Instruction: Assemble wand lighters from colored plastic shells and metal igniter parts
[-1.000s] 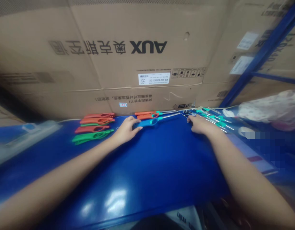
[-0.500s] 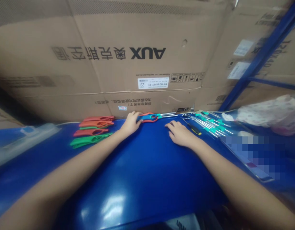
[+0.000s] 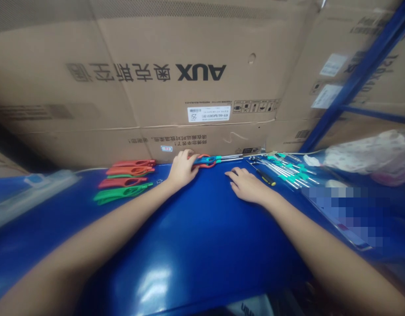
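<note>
Against the cardboard at the back of the table, my left hand (image 3: 183,170) is closed around the near end of some blue and orange-red plastic handles (image 3: 207,160). Paired metal rods (image 3: 231,157) with green ends stretch to the right from them. My right hand (image 3: 247,184) rests palm down on the blue table (image 3: 202,237), fingers spread and holding nothing. Just beyond it lies a black and yellow screwdriver (image 3: 266,177). Several metal rods with teal-green fittings (image 3: 294,171) lie in a loose pile farther right.
Red, orange and green plastic handles (image 3: 125,182) lie at the left, beside my left forearm. Large cardboard (image 3: 150,105) walls off the back. Clear plastic bags (image 3: 34,193) sit at far left; a whitish bag (image 3: 370,153) and a blurred-out flat object (image 3: 347,219) are at right.
My left hand has shifted slightly, its thumb and fingers now further over the handles. The right hand stays nearly where it was. The view has moved a little.
</note>
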